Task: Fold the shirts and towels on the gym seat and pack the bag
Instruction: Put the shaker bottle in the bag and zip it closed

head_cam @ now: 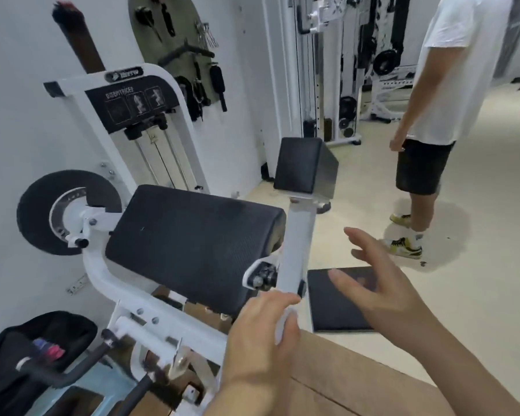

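Two hands sit right of the black padded gym seat [192, 235]: left hand [257, 337] curled round an unclear white object [285, 324], right hand [385, 285] spread, empty. The open black fabric bag [57, 325] lies lower-left of the seat, nearer the left hand.

Bright even light, wide-angle edge distortion

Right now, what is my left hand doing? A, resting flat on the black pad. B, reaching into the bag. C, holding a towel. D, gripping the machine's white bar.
D: the left hand curls its fingers round the white bar beside the black pad.
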